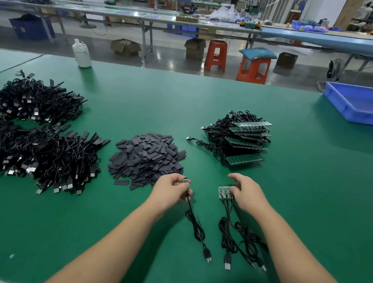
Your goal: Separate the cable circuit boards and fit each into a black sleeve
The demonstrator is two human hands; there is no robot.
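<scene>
Broadly, the green table (209, 97) fills the lower two thirds of the frame, with two big heaps of finished cables (28, 136) at the left edge. In the middle sits the pile of black sleeves (148, 155), and to its right the stack of unseparated board panels (242, 141) with their leads. A blue tray (368, 105) lies at the upper right.

Lower centre, the left hand (170, 191) pinches one separated circuit board (185, 180) between curled fingers, its cable (196, 227) trailing toward the bottom of the frame. Just right of it, the right hand (249, 196) curls over the remaining strip of boards (224, 192), holding it against the table; its leads also run downward.

The step in hand looks like sleeving the freed board. To do it well, I would keep the pinch near the cable end so the free edge leads, pick a single sleeve from the near edge of the pile, and slide the sleeve on straight rather than skewed.
</scene>
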